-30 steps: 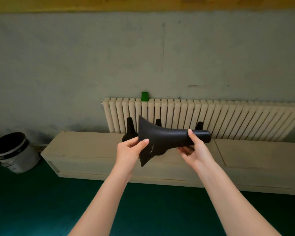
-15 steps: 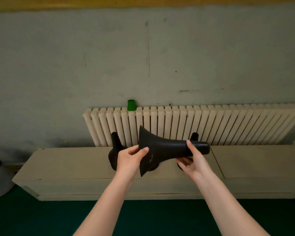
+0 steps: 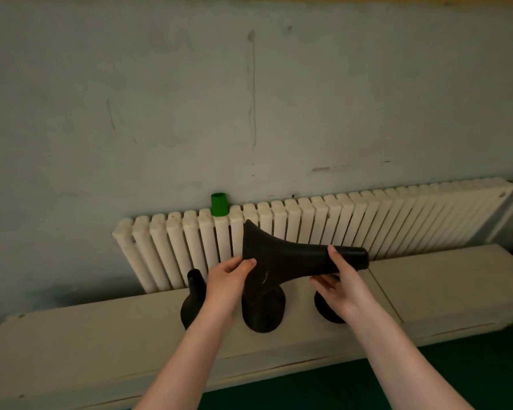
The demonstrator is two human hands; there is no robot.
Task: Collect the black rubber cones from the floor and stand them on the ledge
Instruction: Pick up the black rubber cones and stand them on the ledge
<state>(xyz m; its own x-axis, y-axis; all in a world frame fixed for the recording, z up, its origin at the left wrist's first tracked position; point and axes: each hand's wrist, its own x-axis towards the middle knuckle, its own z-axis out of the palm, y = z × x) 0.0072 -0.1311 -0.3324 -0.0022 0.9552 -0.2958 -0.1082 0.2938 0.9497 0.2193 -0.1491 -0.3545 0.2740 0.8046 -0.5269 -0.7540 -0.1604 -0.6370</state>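
The black cone (image 3: 282, 261) hangs sideways above the ledge (image 3: 101, 344) — left hand (image 3: 228, 279) fingers pinching the flared rim, right hand (image 3: 341, 288) fingers curled round the neck. Three standing cones (image 3: 264, 315) sit right beneath; swinging it upright here could knock one over — or land it crooked.
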